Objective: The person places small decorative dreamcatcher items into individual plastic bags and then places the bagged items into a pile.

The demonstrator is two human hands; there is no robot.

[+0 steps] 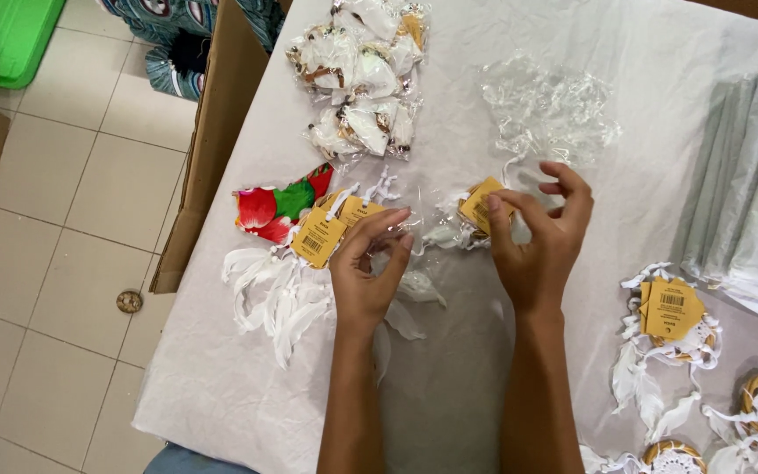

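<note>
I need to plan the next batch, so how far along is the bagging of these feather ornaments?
Done: a pile of bagged ornaments at the table's far edge. In hand: the left hand and right hand hold one tagged ornament in a clear bag. Left: loose ornaments at right, more by the left hand.

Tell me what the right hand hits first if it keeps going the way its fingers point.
Likely the crumpled clear plastic bags, just beyond the right hand and the yellow tag it pinches. Depth is unclear.
</note>
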